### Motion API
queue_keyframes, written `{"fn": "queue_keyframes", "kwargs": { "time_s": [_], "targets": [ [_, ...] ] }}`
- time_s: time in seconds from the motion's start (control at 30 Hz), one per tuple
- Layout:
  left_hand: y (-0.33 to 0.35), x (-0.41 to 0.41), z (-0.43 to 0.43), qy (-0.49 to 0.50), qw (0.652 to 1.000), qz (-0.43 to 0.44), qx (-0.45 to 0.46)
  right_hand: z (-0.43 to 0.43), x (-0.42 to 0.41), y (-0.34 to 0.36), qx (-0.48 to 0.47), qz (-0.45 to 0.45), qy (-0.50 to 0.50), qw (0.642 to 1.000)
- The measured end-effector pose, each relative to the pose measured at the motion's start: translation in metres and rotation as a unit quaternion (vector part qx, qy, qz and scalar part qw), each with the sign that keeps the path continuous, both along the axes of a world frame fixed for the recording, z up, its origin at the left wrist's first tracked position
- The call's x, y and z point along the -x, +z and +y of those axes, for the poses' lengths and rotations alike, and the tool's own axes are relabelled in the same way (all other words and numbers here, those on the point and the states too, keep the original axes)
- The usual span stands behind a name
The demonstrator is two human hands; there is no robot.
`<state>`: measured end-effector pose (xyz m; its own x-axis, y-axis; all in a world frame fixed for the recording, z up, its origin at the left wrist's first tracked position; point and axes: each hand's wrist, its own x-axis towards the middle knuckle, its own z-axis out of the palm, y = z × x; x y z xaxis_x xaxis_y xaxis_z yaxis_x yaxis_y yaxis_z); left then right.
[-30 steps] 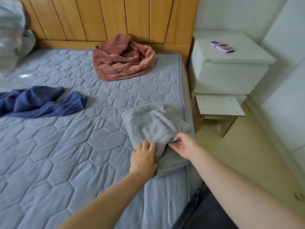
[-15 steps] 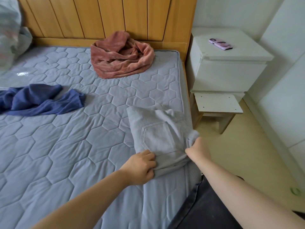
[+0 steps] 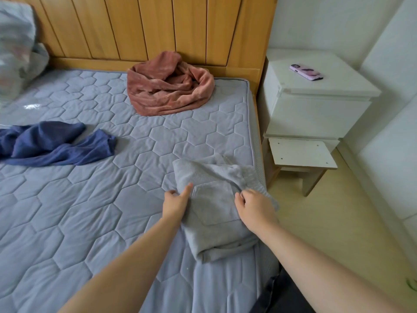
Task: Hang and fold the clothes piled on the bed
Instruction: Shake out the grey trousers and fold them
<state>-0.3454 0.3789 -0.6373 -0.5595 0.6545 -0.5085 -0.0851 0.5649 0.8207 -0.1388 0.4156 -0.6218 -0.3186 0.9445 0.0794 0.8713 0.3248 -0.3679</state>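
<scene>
Judging from how things lie, the task is only partly done. Going left to right, a pale bundle (image 3: 18, 48) is seen at the bed's far left corner, too blurred to identify. One blue garment (image 3: 54, 143) is left crumpled on the mattress (image 3: 67, 222), and one pink garment (image 3: 167, 86) is left heaped against the headboard (image 3: 158, 26). One grey garment (image 3: 216, 204) is found folded near the mattress's right edge. Its left side is touched by the left hand (image 3: 174, 203), thumb raised and fingers tucked at the edge; a fold on its right is pinched by the right hand (image 3: 255, 207). Three garments are counted: one nearly folded, two untouched. On the nightstand (image 3: 316, 98) one phone (image 3: 306, 72) is seen.
</scene>
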Motion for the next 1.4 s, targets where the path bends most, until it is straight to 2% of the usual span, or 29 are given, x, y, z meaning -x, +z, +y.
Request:
{"fn": "queue_keyframes", "kwargs": {
  "time_s": [0.07, 0.13, 0.2, 0.27, 0.37, 0.47, 0.53, 0.6, 0.67, 0.7, 0.73, 0.77, 0.8, 0.87, 0.9, 0.93, 1.03, 1.1, 1.17, 1.27, 1.33, 1.4],
  "targets": [
    [0.001, -0.001, 0.017, 0.0, 0.997, -0.082, 0.014, 0.01, 0.007, 0.0, -0.022, 0.026, 0.005, 0.999],
    [0.0, -0.002, 0.025, 0.001, 0.993, -0.115, 0.022, 0.025, 0.014, -0.005, -0.095, 0.035, 0.026, 0.995],
    [-0.009, -0.003, 0.025, -0.008, 0.998, -0.055, 0.018, 0.046, 0.023, -0.008, -0.119, 0.021, 0.0, 0.993],
    [-0.021, -0.002, 0.02, -0.011, 1.0, -0.018, -0.006, 0.069, 0.031, -0.003, -0.097, 0.003, -0.022, 0.995],
    [-0.029, 0.002, 0.014, -0.009, 0.998, -0.04, -0.044, 0.103, 0.037, 0.003, -0.015, -0.062, -0.03, 0.998],
    [-0.035, 0.006, 0.014, 0.007, 0.995, -0.081, -0.052, 0.124, 0.04, 0.002, 0.134, -0.11, -0.004, 0.985],
    [-0.038, 0.008, 0.014, 0.022, 0.993, -0.095, -0.062, 0.135, 0.042, 0.005, 0.196, -0.096, 0.022, 0.976],
    [-0.039, 0.009, 0.014, 0.033, 0.991, -0.112, -0.066, 0.146, 0.041, 0.012, 0.206, -0.017, 0.019, 0.978],
    [-0.039, 0.01, 0.015, 0.042, 0.989, -0.128, -0.067, 0.149, 0.041, 0.014, 0.163, 0.062, -0.032, 0.984],
    [-0.039, 0.01, 0.015, 0.045, 0.988, -0.132, -0.067, 0.146, 0.042, 0.012, 0.113, 0.039, -0.064, 0.991],
    [-0.039, 0.01, 0.015, 0.045, 0.988, -0.133, -0.064, 0.14, 0.045, 0.01, 0.044, -0.038, -0.074, 0.996],
    [-0.039, 0.01, 0.015, 0.045, 0.988, -0.132, -0.061, 0.133, 0.049, 0.007, -0.024, -0.114, -0.062, 0.991],
    [-0.04, 0.011, 0.015, 0.045, 0.989, -0.131, -0.06, 0.124, 0.055, 0.003, -0.097, -0.145, -0.03, 0.984],
    [-0.042, 0.012, 0.015, 0.044, 0.989, -0.128, -0.059, 0.101, 0.068, 0.001, -0.194, -0.075, 0.042, 0.977],
    [-0.042, 0.013, 0.015, 0.043, 0.99, -0.123, -0.06, 0.088, 0.07, -0.001, -0.205, -0.032, 0.08, 0.975],
    [-0.043, 0.012, 0.016, 0.041, 0.99, -0.118, -0.062, 0.076, 0.07, -0.005, -0.165, -0.035, 0.127, 0.978],
    [-0.041, 0.008, 0.014, 0.023, 0.994, -0.083, -0.064, 0.048, 0.056, -0.03, 0.032, -0.18, 0.206, 0.961],
    [-0.041, 0.006, 0.013, 0.016, 0.995, -0.068, -0.065, 0.045, 0.049, -0.04, 0.062, -0.196, 0.182, 0.962],
    [-0.037, 0.005, 0.011, 0.024, 0.995, -0.075, -0.059, 0.035, 0.05, -0.032, -0.016, -0.168, 0.143, 0.975],
    [-0.03, 0.008, 0.011, 0.022, 0.993, -0.109, -0.028, 0.005, 0.053, -0.023, -0.167, -0.03, 0.153, 0.973],
    [-0.023, 0.013, 0.012, 0.017, 0.989, -0.146, -0.005, -0.028, 0.056, -0.018, -0.205, 0.038, 0.207, 0.956],
    [-0.014, 0.022, 0.013, -0.016, 0.992, -0.126, 0.016, -0.051, 0.059, -0.016, -0.207, 0.016, 0.224, 0.952]
  ]
}}
